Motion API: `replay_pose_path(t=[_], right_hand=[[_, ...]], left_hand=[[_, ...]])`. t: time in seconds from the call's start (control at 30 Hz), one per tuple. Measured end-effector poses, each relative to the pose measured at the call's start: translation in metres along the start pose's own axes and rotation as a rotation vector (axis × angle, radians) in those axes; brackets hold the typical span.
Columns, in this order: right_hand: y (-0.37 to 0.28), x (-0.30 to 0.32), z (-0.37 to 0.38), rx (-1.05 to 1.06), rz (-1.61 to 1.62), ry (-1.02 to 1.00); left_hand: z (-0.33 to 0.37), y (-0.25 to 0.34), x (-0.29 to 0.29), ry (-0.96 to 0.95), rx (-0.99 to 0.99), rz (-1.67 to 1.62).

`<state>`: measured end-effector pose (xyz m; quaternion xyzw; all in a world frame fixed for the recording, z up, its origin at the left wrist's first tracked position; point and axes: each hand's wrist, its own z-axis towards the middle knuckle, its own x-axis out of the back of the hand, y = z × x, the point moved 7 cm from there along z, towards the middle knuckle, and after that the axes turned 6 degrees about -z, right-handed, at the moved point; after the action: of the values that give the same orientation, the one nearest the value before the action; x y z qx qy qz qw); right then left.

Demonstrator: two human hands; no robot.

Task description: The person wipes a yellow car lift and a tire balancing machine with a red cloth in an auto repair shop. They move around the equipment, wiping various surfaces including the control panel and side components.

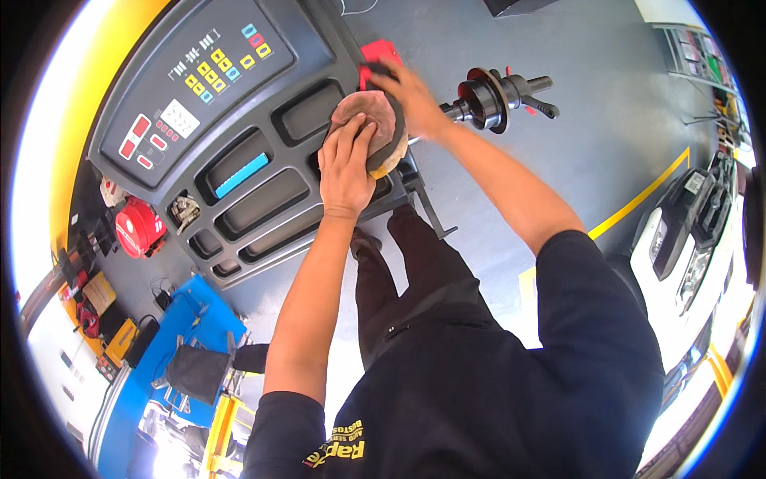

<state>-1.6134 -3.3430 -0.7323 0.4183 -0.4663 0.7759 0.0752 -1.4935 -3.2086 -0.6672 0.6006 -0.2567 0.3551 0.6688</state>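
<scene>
The left hand lies with its fingers bent over a pinkish-brown cloth, pressing it down onto a dark round piece at the right end of the worktop. The right hand is blurred, its fingers at the far side of that piece, beside a red part on the worktop's right end; whether it grips anything, I cannot tell. A pale yellowish edge shows under the dark piece, toward the near edge. Farther left, a bright blue strip lies slantwise in a long compartment by the far edge, and a crumpled grey thing fills a small compartment near the left end. Beyond the far edge rises a button panel. Past the right end, a metal shaft carries a black flanged hub.
</scene>
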Motion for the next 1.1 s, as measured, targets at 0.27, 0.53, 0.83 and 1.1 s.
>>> replay_pose_path(t=[0.27,0.53,0.83,1.1], right_hand=[[-0.021,0.022,-0.111,-0.026,0.036,-0.373],[-0.016,0.006,-0.158,-0.262,0.092,-0.442],[-0.003,-0.001,-0.18,-0.795,0.379,-0.385],[-0.005,0.008,-0.179,-0.857,0.399,-0.491]], left_hand=[[-0.009,0.011,0.035,-0.028,0.121,-0.389],[-0.159,-0.012,0.08,0.044,0.687,-0.637],[-0.249,0.008,-0.009,-0.772,0.911,-0.789],[-0.196,0.041,-0.096,-0.755,0.881,-1.132]])
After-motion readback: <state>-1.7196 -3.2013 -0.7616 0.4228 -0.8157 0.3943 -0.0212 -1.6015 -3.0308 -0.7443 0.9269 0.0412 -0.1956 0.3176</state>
